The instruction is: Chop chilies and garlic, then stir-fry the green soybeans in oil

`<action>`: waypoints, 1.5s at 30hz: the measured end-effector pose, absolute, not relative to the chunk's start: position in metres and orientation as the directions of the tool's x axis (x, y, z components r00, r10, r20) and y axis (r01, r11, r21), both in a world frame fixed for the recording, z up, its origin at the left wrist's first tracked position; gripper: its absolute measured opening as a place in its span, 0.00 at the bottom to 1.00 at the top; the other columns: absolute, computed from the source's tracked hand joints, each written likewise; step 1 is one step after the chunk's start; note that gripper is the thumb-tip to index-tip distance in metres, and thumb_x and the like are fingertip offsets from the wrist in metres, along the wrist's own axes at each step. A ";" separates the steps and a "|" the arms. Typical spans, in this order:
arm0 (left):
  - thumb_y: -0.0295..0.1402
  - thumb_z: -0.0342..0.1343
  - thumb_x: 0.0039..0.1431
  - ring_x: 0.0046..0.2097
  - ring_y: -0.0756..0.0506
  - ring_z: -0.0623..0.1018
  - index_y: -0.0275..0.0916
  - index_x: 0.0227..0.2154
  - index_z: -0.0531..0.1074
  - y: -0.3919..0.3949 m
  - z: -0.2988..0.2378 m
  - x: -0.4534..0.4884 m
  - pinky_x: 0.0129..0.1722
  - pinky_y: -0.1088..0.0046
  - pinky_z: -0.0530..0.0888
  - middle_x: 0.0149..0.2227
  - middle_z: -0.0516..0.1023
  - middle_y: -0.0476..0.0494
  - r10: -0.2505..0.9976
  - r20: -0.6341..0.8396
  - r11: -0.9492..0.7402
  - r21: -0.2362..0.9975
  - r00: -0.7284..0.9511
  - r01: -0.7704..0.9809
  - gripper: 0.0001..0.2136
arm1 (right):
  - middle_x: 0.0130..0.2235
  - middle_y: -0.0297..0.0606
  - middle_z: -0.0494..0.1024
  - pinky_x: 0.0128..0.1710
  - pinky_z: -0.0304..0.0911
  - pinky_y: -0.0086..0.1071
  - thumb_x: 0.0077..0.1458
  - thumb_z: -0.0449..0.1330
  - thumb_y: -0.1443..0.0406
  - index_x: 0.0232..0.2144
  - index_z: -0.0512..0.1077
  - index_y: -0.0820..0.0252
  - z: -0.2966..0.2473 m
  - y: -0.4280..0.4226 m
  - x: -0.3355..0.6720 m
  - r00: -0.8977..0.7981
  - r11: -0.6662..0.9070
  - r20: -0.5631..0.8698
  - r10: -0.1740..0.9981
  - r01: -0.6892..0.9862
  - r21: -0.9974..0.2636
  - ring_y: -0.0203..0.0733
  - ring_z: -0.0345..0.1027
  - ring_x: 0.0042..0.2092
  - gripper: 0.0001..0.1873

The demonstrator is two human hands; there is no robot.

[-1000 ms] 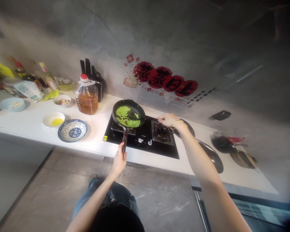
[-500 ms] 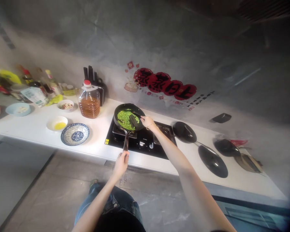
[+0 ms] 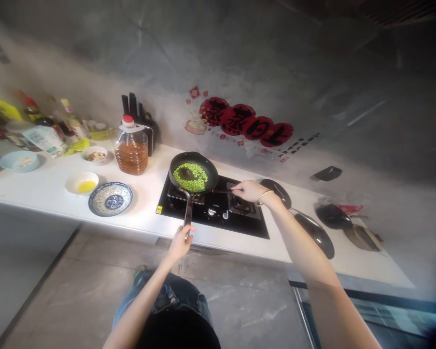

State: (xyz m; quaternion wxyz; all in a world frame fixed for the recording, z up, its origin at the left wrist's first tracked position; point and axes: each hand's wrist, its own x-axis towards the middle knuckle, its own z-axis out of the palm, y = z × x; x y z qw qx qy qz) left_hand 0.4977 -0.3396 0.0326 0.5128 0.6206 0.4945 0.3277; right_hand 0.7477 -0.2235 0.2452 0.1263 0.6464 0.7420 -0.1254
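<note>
A black frying pan [image 3: 210,170] full of green beans [image 3: 191,176] sits on the left burner of the black gas hob [image 3: 218,209]. My left hand [image 3: 180,242] is closed around the end of the pan's long handle [image 3: 187,211]. My right hand [image 3: 250,191] is closed on the handle of a dark spatula [image 3: 221,191] whose blade reaches into the pan from the right.
On the white counter [image 3: 51,194] left of the hob stand a big oil bottle [image 3: 132,150], a blue patterned plate [image 3: 110,198], a small bowl of yellow liquid [image 3: 81,183], other bowls and bottles, and a knife block [image 3: 141,121]. Dark lids and pans [image 3: 312,232] lie to the right.
My right hand has pulled back to the right from over the pan to beside it, with the spatula. The beans now lie gathered toward the pan's right half. My left hand stays on the handle.
</note>
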 end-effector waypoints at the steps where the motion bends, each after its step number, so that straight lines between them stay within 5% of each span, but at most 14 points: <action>1: 0.22 0.48 0.55 0.36 0.49 0.72 0.40 0.40 0.71 -0.340 0.032 0.498 0.38 0.71 0.71 0.39 0.68 0.44 0.950 -0.100 0.014 0.961 0.297 0.277 0.12 | 0.52 0.33 0.78 0.53 0.64 0.31 0.60 0.55 0.65 0.46 0.80 0.53 0.242 -0.225 0.745 -0.128 0.126 -0.357 0.925 0.992 -0.030 0.44 0.75 0.50 0.16; 10: 0.23 0.47 0.57 0.40 0.47 0.74 0.40 0.42 0.70 -0.343 0.028 0.499 0.41 0.69 0.72 0.43 0.69 0.42 0.957 -0.090 0.014 0.964 0.277 0.264 0.12 | 0.51 0.48 0.77 0.51 0.66 0.38 0.66 0.49 0.62 0.60 0.67 0.55 0.170 -0.186 0.693 -0.072 0.086 -0.164 0.984 0.993 0.081 0.49 0.73 0.50 0.23; 13: 0.23 0.47 0.57 0.40 0.47 0.74 0.40 0.42 0.70 -0.344 0.029 0.500 0.41 0.69 0.72 0.43 0.70 0.42 0.960 -0.093 0.020 0.964 0.266 0.266 0.13 | 0.52 0.50 0.76 0.51 0.64 0.37 0.67 0.47 0.63 0.61 0.66 0.58 0.159 -0.165 0.695 -0.001 0.006 -0.171 0.985 0.999 0.031 0.48 0.72 0.51 0.23; 20: 0.23 0.47 0.58 0.41 0.47 0.74 0.41 0.42 0.70 -0.344 0.031 0.501 0.41 0.69 0.72 0.43 0.70 0.42 0.960 -0.121 0.045 0.956 0.253 0.288 0.12 | 0.53 0.43 0.77 0.52 0.62 0.30 0.64 0.51 0.65 0.52 0.76 0.64 0.199 -0.168 0.761 -0.039 0.010 -0.264 0.964 0.994 -0.109 0.43 0.73 0.50 0.19; 26: 0.24 0.47 0.58 0.41 0.47 0.74 0.41 0.42 0.70 -0.345 0.029 0.500 0.41 0.69 0.72 0.44 0.70 0.42 0.960 -0.113 0.034 0.954 0.255 0.297 0.12 | 0.49 0.38 0.80 0.53 0.65 0.34 0.58 0.56 0.63 0.50 0.77 0.55 0.229 -0.203 0.794 -0.081 0.052 -0.336 0.938 0.994 -0.095 0.45 0.75 0.49 0.19; 37: 0.24 0.48 0.57 0.43 0.46 0.75 0.40 0.40 0.72 -0.344 0.028 0.500 0.40 0.69 0.73 0.41 0.70 0.42 0.965 -0.091 0.019 0.960 0.246 0.279 0.11 | 0.56 0.40 0.75 0.59 0.60 0.33 0.66 0.48 0.63 0.58 0.70 0.58 0.155 -0.166 0.689 -0.019 0.001 -0.122 0.992 0.989 -0.149 0.44 0.70 0.56 0.22; 45: 0.24 0.47 0.58 0.38 0.48 0.74 0.40 0.39 0.73 -0.344 0.032 0.500 0.39 0.69 0.73 0.41 0.69 0.43 0.965 -0.093 0.019 0.959 0.247 0.284 0.12 | 0.54 0.45 0.76 0.56 0.63 0.38 0.64 0.51 0.64 0.56 0.73 0.57 0.189 -0.199 0.702 -0.147 0.148 -0.197 0.969 0.989 -0.008 0.48 0.72 0.53 0.20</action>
